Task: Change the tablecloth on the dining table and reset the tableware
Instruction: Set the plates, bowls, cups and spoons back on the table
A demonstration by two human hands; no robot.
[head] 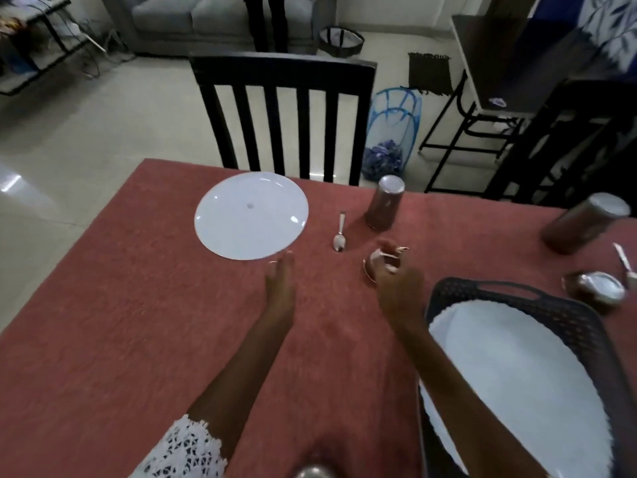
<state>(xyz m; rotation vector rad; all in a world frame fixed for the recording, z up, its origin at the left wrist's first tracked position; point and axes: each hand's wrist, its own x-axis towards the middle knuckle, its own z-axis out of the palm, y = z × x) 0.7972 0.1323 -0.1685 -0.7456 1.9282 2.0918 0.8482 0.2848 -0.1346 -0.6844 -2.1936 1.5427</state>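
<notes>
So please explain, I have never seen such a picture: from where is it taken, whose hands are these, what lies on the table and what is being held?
There is no machine here. One wide camera on a person's head looks down at their own bare hands. The left hand is open with straight fingers, over the red tablecloth. The right hand grips a small metal bowl. On the cloth lie a white plate, a spoon and an upside-down metal tumbler. At the right are a second tumbler, bowl and spoon, and a dark basket holding another white plate.
</notes>
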